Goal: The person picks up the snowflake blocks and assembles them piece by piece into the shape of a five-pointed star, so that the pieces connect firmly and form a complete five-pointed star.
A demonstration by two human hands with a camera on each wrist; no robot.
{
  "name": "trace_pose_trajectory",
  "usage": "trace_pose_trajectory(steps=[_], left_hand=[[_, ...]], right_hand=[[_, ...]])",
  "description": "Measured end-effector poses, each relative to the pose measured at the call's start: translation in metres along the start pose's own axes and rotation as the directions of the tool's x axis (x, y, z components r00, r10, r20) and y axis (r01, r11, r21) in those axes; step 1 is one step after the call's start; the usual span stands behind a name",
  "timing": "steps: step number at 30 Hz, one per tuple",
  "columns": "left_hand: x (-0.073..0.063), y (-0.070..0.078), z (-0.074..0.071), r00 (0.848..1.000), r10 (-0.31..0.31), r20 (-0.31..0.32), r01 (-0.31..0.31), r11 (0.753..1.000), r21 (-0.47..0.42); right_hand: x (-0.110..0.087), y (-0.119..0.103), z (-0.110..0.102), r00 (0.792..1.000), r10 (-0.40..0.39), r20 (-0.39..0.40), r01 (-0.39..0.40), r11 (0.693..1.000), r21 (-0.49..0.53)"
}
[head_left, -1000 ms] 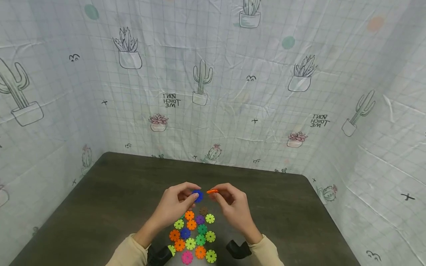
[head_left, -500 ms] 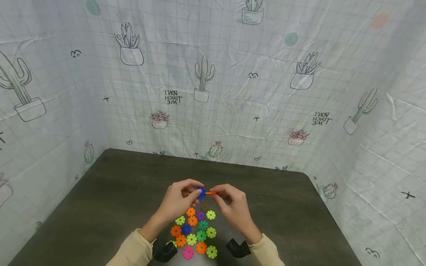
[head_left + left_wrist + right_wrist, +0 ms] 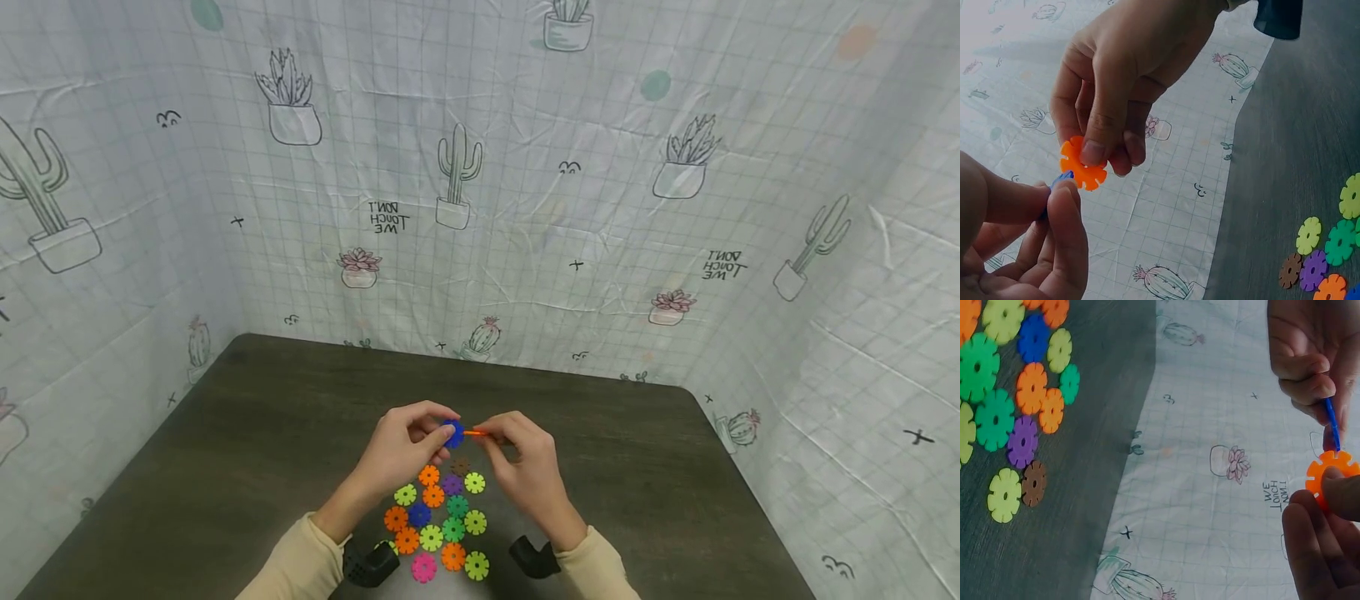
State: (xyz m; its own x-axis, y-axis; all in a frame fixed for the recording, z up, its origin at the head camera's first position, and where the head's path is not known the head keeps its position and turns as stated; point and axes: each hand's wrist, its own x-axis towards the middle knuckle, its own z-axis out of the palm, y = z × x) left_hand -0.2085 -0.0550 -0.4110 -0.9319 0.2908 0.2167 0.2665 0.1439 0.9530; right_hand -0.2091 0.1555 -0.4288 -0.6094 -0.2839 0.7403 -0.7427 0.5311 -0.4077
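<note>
My left hand (image 3: 401,446) pinches a blue notched plastic disc (image 3: 453,433) between thumb and fingers, above the table. Opposite it, my right hand (image 3: 523,458) pinches an orange notched disc (image 3: 476,433) that looks edge-on from the head. In the left wrist view, the orange disc (image 3: 1084,165) shows its face, and the blue disc (image 3: 1063,178) is mostly hidden by the fingers. From the right wrist, the blue disc (image 3: 1333,422) appears as a thin edge meeting the rim of the orange disc (image 3: 1329,472), with the two planes crosswise.
Several loose notched discs lie on the dark table (image 3: 300,433) below my hands, among them a pink disc (image 3: 423,567), a purple disc (image 3: 1022,442) and a brown disc (image 3: 1034,483). A patterned white cloth (image 3: 510,208) surrounds the table's back and sides.
My hands have come together: the blue disc moved right to the orange disc, and the gap between them closed. Over the last half second they have stayed nearly still.
</note>
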Motion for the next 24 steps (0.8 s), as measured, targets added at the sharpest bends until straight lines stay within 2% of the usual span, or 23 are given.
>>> trace_pose_trajectory(steps=[10,14,18,24], left_hand=[[-0.001,-0.001,0.003,1.000,-0.005,-0.002,0.005,1.000,0.027],[-0.001,0.001,0.004,1.000,-0.002,-0.009,0.003,0.999,0.039],[-0.003,0.004,0.007,0.999,-0.009,-0.042,0.011,0.999,0.049],[-0.005,0.005,0.013,0.991,-0.044,-0.125,0.053,0.997,0.063]], right_hand=[[0.000,-0.004,-0.001,0.998,-0.031,0.051,0.033,0.999,-0.036],[0.000,-0.004,-0.002,0.997,-0.065,0.047,0.067,0.997,-0.034],[0.000,-0.005,-0.001,0.994,-0.102,0.032,0.103,0.995,-0.021],[0.000,-0.007,0.001,0.991,-0.130,0.036,0.130,0.991,-0.007]])
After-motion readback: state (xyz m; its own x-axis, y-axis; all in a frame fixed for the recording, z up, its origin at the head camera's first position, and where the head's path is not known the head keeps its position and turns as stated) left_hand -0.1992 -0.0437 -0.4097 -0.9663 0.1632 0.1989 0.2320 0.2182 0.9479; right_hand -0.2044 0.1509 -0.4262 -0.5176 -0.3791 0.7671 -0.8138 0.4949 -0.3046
